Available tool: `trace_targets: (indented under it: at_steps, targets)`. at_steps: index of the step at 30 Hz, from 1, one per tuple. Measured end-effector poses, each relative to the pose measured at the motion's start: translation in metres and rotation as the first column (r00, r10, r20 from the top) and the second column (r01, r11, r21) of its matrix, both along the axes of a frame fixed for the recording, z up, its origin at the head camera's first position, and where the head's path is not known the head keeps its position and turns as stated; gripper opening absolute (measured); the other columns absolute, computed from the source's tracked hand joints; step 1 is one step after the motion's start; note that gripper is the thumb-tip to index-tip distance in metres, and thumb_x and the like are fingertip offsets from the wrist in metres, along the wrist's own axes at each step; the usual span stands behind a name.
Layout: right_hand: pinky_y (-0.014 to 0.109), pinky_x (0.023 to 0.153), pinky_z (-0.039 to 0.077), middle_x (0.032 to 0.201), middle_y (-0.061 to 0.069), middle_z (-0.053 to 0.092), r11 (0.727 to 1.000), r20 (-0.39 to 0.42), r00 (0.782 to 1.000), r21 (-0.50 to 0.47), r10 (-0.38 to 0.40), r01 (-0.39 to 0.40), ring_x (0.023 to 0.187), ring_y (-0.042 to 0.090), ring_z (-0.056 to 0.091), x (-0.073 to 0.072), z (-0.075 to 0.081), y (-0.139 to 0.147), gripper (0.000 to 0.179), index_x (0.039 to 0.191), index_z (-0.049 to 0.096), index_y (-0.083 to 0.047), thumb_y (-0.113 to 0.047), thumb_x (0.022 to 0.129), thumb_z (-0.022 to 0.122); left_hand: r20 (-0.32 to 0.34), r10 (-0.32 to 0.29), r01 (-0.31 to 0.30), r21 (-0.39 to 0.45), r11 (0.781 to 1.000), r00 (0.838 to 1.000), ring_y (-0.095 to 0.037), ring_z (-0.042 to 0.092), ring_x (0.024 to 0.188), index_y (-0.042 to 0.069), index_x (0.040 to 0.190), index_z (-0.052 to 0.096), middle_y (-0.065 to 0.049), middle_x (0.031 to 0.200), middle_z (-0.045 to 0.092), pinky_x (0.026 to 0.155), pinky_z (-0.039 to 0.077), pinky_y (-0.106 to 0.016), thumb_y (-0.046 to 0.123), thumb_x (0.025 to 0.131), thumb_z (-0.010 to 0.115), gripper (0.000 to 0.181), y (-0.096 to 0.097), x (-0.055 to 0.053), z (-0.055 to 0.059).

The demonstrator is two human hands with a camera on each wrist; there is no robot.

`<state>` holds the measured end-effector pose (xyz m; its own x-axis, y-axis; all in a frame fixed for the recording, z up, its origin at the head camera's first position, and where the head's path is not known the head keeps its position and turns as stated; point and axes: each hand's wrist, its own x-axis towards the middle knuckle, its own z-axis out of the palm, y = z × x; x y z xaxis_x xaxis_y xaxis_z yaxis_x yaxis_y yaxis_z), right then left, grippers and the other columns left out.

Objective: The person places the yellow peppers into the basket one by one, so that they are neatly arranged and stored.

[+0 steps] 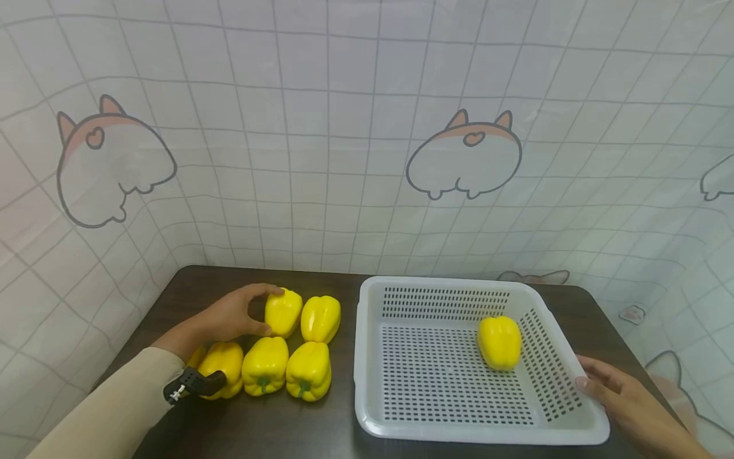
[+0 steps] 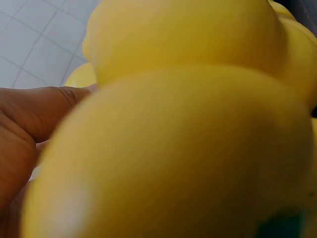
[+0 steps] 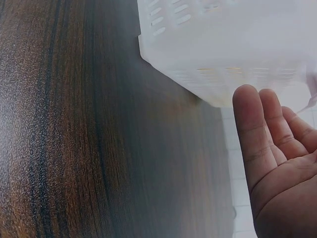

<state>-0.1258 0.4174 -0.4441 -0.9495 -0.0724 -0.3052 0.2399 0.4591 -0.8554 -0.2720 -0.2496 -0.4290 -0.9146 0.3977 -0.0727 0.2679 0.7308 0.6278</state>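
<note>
In the head view my left hand (image 1: 232,313) is at a yellow bell pepper (image 1: 283,312) in the back row, thumb and a finger on its left side. Its other fingers are hidden. Close up in the left wrist view, a bell pepper (image 2: 173,153) fills much of the picture, with the thumb (image 2: 37,111) beside it. My right hand (image 1: 627,398) holds the right rim of a white plastic basket (image 1: 367,357), thumb over the rim. The right wrist view shows its fingers (image 3: 249,119) fairly straight beside the basket wall. One bell pepper (image 1: 500,343) lies inside the basket.
More yellow bell peppers stand close together, one (image 1: 320,319) beside the touched one and others (image 1: 266,366) in the front row. Everything stands on a dark wooden table (image 1: 344,440). A tiled-pattern curtain (image 1: 321,140) hangs behind it.
</note>
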Motion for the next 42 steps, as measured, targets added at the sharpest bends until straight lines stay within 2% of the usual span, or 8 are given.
trace_targets:
  at_steps: [3,12,15,23,28,37,42]
  targets:
    - [0.046,0.079,0.061,0.141,0.037,0.047,1.0,0.001,1.0,-0.007,-0.001,0.001,0.103,0.034,0.068,0.0,0.0,0.0,0.072,0.156,0.012,0.013,-0.031,0.111,0.046,0.002,-0.008,0.008,-0.005,1.0,1.0,-0.044,0.038,0.141,0.021,0.151,0.047,-0.016,0.157,0.04,0.108,0.036,-0.068,0.023,0.081,0.089,0.082,0.002,0.0,0.0]
    - [0.046,0.079,0.061,0.14,0.036,0.049,1.0,-0.004,1.0,-0.009,-0.005,0.005,0.102,0.034,0.069,0.001,0.001,-0.002,0.072,0.156,0.013,0.012,-0.031,0.11,0.047,-0.003,-0.008,0.008,0.025,1.0,1.0,-0.041,0.045,0.135,0.018,0.151,0.047,-0.015,0.152,0.044,0.104,0.042,-0.064,0.02,0.079,0.09,0.084,0.005,-0.003,-0.004]
    - [0.046,0.079,0.062,0.139,0.036,0.05,1.0,0.004,1.0,-0.007,-0.006,0.006,0.102,0.034,0.069,0.0,0.001,-0.001,0.073,0.156,0.012,0.013,-0.032,0.11,0.047,0.002,0.009,-0.009,0.033,0.999,1.0,-0.04,0.045,0.135,0.018,0.151,0.047,-0.014,0.152,0.045,0.104,0.043,-0.063,0.02,0.079,0.091,0.084,0.005,-0.005,-0.006]
    - [0.044,0.079,0.062,0.139,0.037,0.048,1.0,0.011,1.0,0.0,-0.006,0.006,0.105,0.035,0.069,-0.001,0.002,-0.002,0.073,0.156,0.01,0.013,-0.033,0.111,0.045,0.048,0.055,-0.057,0.047,0.997,0.997,-0.042,0.043,0.137,0.023,0.151,0.046,-0.015,0.15,0.047,0.104,0.043,-0.064,0.036,0.078,0.091,0.087,0.007,-0.003,-0.005]
    - [0.045,0.079,0.061,0.14,0.037,0.047,1.0,0.028,0.999,0.005,-0.022,0.022,0.105,0.035,0.069,-0.002,0.003,-0.003,0.074,0.156,0.011,0.012,-0.035,0.11,0.046,0.082,0.079,-0.086,0.088,0.992,0.994,-0.042,0.043,0.137,0.023,0.15,0.046,-0.016,0.15,0.047,0.104,0.044,-0.062,0.034,0.079,0.091,0.085,0.009,-0.002,-0.005]
    - [0.047,0.079,0.061,0.138,0.036,0.049,1.0,0.016,1.0,-0.011,-0.023,0.024,0.105,0.038,0.069,-0.002,0.004,-0.003,0.073,0.156,0.012,0.013,-0.031,0.11,0.049,0.006,0.098,-0.098,0.076,0.992,0.995,-0.04,0.048,0.132,0.021,0.149,0.048,-0.015,0.147,0.05,0.101,0.047,-0.059,0.036,0.078,0.091,0.085,0.006,0.002,-0.003]
    - [0.047,0.079,0.061,0.137,0.035,0.051,0.999,0.02,0.999,-0.009,-0.03,0.031,0.104,0.037,0.069,-0.002,0.005,-0.004,0.073,0.156,0.012,0.012,-0.031,0.11,0.049,-0.039,0.099,-0.095,0.082,0.992,0.994,-0.036,0.055,0.125,0.02,0.149,0.048,-0.014,0.144,0.053,0.093,0.054,-0.05,0.038,0.078,0.09,0.085,0.002,0.005,0.005]
